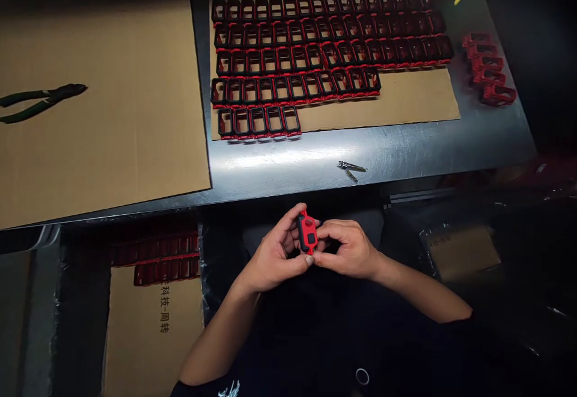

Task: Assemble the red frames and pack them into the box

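A small, boxy red-and-black plastic-looking frame is held up between the two hands, in front of the near edge of the grey metal table. It is gripped by the bare left hand along its black side, with a fingertip set at the upper end and the thumb at the lower end. Its red side is pinched by the thumb and fingers of the bare right hand; how firmly it is pressed cannot be told.

The frame is judged to be light and fairly stiff, easily borne by fingertips. Its smooth faces may prove a little slippery, and its thin walls and the narrow red lugs at its ends could be bent or marked if squeezed hard. It is best taken by the solid long sides or across both ends, with the openings in the red face left uncovered and the lugs spared.
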The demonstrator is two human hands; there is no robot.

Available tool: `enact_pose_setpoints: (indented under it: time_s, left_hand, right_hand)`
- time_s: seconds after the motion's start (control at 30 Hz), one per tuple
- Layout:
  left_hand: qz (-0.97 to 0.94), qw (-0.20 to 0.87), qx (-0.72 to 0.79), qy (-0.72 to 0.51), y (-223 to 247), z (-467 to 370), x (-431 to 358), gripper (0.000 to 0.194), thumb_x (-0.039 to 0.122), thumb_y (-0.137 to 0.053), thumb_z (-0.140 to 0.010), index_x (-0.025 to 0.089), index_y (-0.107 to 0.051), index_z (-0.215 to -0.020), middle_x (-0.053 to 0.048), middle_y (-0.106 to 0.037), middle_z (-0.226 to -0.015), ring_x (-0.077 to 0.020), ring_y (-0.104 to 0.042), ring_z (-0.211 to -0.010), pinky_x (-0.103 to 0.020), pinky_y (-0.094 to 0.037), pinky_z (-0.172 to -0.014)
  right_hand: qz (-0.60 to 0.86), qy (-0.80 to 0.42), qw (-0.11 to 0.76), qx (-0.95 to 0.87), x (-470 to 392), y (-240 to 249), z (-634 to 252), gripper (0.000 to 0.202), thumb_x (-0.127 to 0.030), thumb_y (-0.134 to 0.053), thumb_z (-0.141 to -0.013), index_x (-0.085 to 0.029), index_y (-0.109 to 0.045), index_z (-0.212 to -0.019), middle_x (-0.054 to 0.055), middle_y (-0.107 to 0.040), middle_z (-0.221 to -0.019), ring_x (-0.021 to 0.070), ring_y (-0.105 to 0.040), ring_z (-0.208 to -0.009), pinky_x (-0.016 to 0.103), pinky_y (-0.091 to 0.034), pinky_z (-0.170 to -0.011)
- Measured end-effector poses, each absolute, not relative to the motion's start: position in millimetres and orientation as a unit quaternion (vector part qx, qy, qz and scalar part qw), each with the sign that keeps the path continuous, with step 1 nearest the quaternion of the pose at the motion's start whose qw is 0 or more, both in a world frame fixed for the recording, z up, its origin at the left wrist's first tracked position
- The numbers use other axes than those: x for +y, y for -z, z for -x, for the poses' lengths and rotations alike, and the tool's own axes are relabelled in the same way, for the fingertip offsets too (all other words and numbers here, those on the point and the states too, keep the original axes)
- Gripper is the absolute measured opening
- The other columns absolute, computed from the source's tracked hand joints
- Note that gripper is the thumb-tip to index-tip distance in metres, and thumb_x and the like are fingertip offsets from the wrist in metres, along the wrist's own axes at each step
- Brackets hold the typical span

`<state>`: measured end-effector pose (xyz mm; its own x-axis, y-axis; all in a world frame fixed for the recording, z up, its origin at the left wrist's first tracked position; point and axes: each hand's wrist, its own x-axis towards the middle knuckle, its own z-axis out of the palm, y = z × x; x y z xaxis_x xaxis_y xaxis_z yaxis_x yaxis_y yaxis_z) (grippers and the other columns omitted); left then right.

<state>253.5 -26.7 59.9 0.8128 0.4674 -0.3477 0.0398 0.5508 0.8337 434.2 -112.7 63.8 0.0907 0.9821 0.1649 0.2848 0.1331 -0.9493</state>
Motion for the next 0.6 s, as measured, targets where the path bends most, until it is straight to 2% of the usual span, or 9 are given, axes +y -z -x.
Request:
enact_pose_setpoints:
  time_s: [0.2,0.6]
  left_hand:
    - [-0.514,0.801,0.273,-0.139,-66.8,-254.6,-26.6,0.079,0.024,-0.078,-0.083,0.035,-0.04,-0.151,-0.011,-0.058,-0.137,-0.0194,-0.071,-0.102,-0.031,-0.058,-0.088]
    - [-0.532,0.786,0.29,-0.12,-73.1,-255.9,-29.3,0.083,0.024,-0.077,-0.082,0.029,-0.036,-0.153,-0.013,-0.06,-0.136,-0.0197,-0.07,-0.102,-0.031,-0.059,-0.087]
  right_hand:
    - [0.544,-0.349,0.49,-0.584,-113.4,-61.0,-434.3,0.008,-0.014,-0.072,-0.08,-0.018,-0.069,-0.086,0.0,-0.068,-0.067,0.0128,-0.063,-0.058,0.024,-0.051,-0.058]
    - [0.55,-0.353,0.47,-0.594,-114.6,-60.9,-435.7,0.005,-0.018,-0.072,-0.081,-0.019,-0.069,-0.085,0.001,-0.068,-0.068,0.0134,-0.062,-0.059,0.025,-0.051,-0.058]
